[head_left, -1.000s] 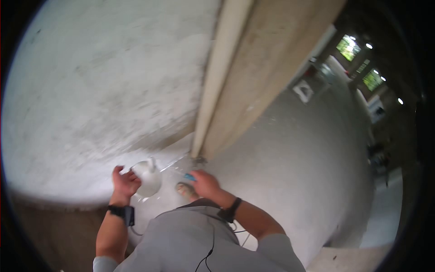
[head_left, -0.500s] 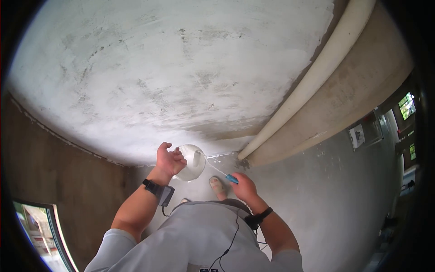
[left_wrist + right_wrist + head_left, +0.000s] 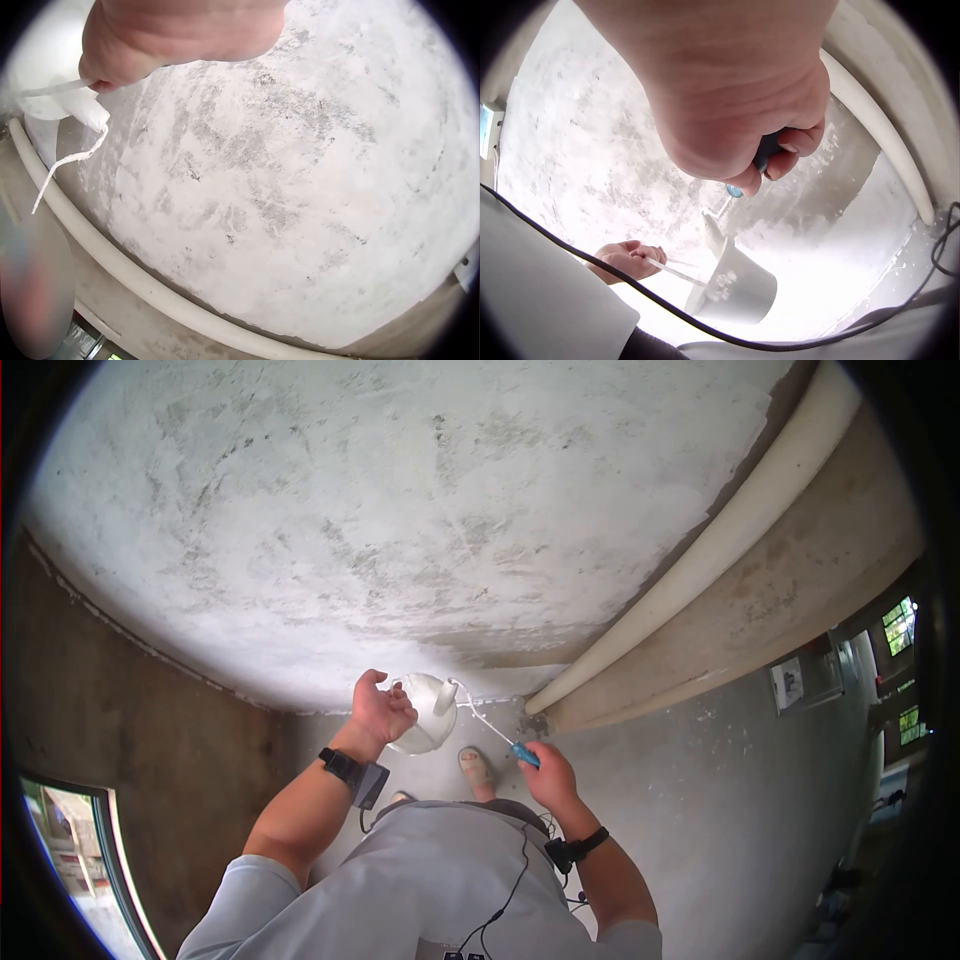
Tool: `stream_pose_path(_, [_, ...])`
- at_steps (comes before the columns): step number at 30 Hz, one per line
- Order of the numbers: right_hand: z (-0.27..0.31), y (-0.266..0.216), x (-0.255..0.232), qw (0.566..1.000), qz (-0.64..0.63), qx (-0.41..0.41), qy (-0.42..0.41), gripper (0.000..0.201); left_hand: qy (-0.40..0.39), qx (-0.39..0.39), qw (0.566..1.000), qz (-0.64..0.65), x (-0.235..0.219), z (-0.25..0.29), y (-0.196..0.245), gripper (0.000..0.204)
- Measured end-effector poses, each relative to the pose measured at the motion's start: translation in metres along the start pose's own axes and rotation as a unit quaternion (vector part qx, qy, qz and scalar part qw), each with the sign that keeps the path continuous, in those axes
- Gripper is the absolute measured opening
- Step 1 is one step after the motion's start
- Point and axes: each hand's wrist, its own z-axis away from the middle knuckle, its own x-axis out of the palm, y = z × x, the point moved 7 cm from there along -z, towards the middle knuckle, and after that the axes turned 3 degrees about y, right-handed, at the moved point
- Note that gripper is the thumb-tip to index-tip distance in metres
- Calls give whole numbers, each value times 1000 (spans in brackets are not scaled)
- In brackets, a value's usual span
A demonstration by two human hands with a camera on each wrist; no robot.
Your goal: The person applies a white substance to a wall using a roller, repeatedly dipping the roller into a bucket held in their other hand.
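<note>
My left hand point(image 3: 383, 710) grips the thin handle point(image 3: 676, 273) of a white bucket point(image 3: 746, 291), which hangs tilted beside the wall. In my right hand point(image 3: 552, 775) is a small paint roller, held by its blue grip point(image 3: 524, 754). Its bent wire frame point(image 3: 71, 158), coated white, leads to the white roller head point(image 3: 446, 697) at the bucket's mouth. The left wrist view shows the roller head point(image 3: 90, 112) overlapping the bucket's edge, the right hand blurred at lower left. From the right wrist, fingers point(image 3: 799, 139) curl round the dark end of the grip.
A wall point(image 3: 400, 520) with patchy white coating fills the front. A thick pale pipe point(image 3: 700, 550) runs along its right edge to the floor point(image 3: 700, 810). A window point(image 3: 80, 850) is at lower left. Cables point(image 3: 500, 910) hang over the shirt; a sandalled foot point(image 3: 477, 767) stands below.
The head view has swung, bringing the wall and left window further into sight. Both hands stay on bucket and roller. Since half a second ago, the roller head has shifted slightly toward the bucket's right rim.
</note>
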Motion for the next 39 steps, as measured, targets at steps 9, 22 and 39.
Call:
stream_pose_path(9, [-7,-19,-5,998,-15,-45,49,26,4,2,1000,-31,3,2,0,23])
stream_pose_path(22, [-21,-18,23,998,24,-55,17,28,-11,9,999,-45,-10,0,16,22])
stream_pose_path(39, [-31,-38,54,992,65,-77,-78,28,-2,20,1000,-20,-29,2,27,20])
